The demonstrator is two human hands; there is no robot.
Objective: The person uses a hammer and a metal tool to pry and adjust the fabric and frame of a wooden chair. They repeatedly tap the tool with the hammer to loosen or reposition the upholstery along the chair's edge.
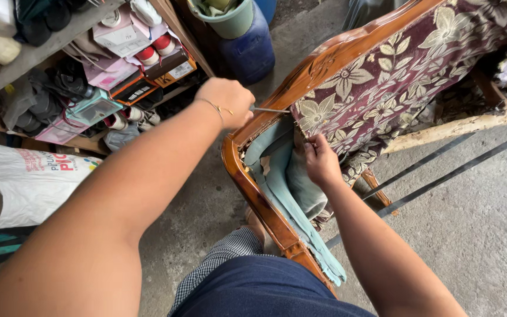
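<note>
Both hands [228,101] [320,159] clenched: tool [270,110]; fabric [382,76]

The left hand [228,101] hid the handle of the thin metal tool [270,110]. The chair [324,64] ran off the top and right edges. Small things on the shelf [48,50] were too jumbled to tell.

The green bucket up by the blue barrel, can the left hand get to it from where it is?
Probably yes. The left hand grips a thin metal tool at the chair's wooden frame. Only bare floor seems to lie between it and the green bucket, though it would need a further stretch.
</note>
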